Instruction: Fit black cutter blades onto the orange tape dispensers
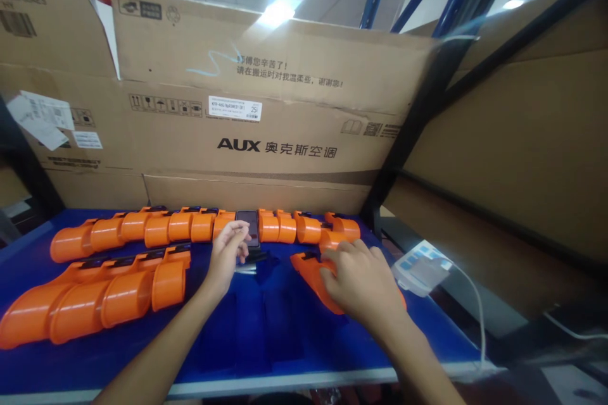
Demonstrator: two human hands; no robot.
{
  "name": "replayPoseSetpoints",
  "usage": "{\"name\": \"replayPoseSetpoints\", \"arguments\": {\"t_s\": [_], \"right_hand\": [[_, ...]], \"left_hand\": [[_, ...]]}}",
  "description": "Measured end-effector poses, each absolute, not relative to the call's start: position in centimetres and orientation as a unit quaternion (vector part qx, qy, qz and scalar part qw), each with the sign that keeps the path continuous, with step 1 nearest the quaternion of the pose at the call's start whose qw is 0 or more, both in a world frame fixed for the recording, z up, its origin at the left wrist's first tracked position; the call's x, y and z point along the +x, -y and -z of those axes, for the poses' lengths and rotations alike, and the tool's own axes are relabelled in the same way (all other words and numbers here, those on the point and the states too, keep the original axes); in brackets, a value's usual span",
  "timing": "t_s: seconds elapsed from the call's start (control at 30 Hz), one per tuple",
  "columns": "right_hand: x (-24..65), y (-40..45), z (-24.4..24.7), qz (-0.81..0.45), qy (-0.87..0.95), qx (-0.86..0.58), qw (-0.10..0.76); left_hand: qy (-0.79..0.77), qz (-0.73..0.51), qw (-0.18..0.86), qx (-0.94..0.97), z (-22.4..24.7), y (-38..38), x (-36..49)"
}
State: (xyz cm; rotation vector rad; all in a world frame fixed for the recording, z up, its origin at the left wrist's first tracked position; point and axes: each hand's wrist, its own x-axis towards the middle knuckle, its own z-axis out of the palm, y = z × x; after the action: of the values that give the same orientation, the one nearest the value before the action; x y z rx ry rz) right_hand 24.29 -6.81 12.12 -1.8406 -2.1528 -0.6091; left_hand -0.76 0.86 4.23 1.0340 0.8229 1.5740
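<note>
Right hand point(361, 281) covers orange part point(313, 278) (angled leftward-away)

Your right hand point(361, 281) covers most of the orange plastic housing point(311, 272) under it, so you cannot tell how your fingers grip it. Your left hand point(228, 253) hides the lower left corner of the black phone point(249, 226), whose dark screen is unreadable. At nine o'clock, the nearer row of orange curved plastic parts point(95, 297) runs off the picture's edge. At three o'clock, the white power strip point(420, 269) is blurred, its sockets indistinct. The small white label on the big cardboard box point(235, 107) is too tiny to read.
</note>
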Motion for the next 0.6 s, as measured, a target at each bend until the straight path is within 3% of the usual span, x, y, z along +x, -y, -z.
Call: {"name": "replayPoseSetpoints", "arguments": {"t_s": [0.23, 0.33, 0.47, 0.6], "right_hand": [[20.2, 6.7, -13.4, 0.207, 0.722, -0.586, 0.306], [17.5, 6.4, -13.0, 0.177, 0.736, -0.556, 0.342], [15.1, 6.0, -12.5, 0.075, 0.775, -0.498, 0.382], [15.2, 4.1, -12.1, -0.073, 0.752, -0.45, 0.476]], "left_hand": [[-0.33, -0.597, 0.541, 0.491, -4.6, -0.2, 0.1], [-0.313, -0.595, 0.569, 0.473, -4.9, 0.1, 0.4], [-0.308, -0.632, 0.601, 0.38, -5.4, 0.2, 0.4], [-0.292, -0.667, 0.602, 0.328, -5.8, 0.0, -0.1]]}}
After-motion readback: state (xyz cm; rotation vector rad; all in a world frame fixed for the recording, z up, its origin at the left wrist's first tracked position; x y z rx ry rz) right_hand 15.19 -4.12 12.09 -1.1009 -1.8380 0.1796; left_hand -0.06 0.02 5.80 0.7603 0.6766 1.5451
